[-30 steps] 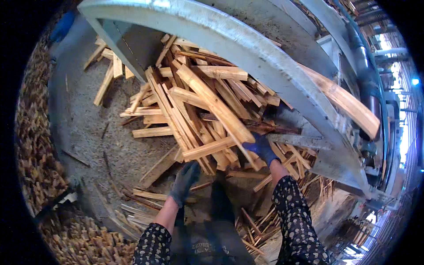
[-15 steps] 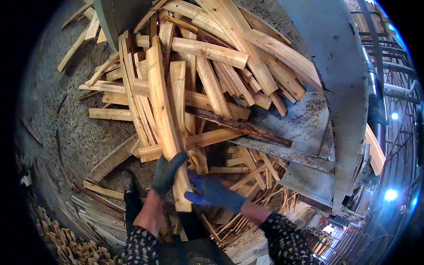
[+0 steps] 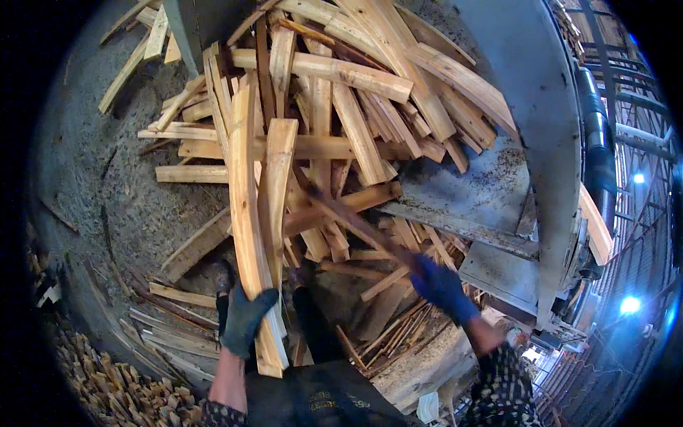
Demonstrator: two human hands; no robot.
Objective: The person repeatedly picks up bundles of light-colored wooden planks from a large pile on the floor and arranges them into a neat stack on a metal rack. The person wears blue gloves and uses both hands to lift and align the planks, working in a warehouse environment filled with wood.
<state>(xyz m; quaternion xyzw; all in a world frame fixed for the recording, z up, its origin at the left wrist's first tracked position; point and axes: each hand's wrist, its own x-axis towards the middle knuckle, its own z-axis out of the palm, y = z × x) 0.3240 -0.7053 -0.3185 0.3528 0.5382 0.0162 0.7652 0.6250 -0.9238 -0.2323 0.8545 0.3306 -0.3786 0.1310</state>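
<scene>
My left hand [image 3: 243, 320], in a dark glove, grips the lower end of a long pale wooden slat [image 3: 245, 213] that runs up into a big heap of wood offcuts [image 3: 334, 121]. A second shorter plank [image 3: 274, 185] lies against that slat. My right hand [image 3: 441, 288], in a blue glove, closes on the near end of a thin dark stick [image 3: 356, 220] that slants up-left into the heap. Both forearms wear dark patterned sleeves.
A grey metal chute [image 3: 526, 92] arches over the heap on the right, with a flat metal plate [image 3: 469, 196] under it. Loose slats lie on the sawdust-covered floor [image 3: 128, 213]. Small wood pieces [image 3: 99, 384] are stacked at lower left. Thin strips [image 3: 398, 334] lie by my legs.
My right hand has left the pale slat and moved right onto the dark stick. My left hand has kept hold of the slat and drawn it lower. The view has moved closer to the heap.
</scene>
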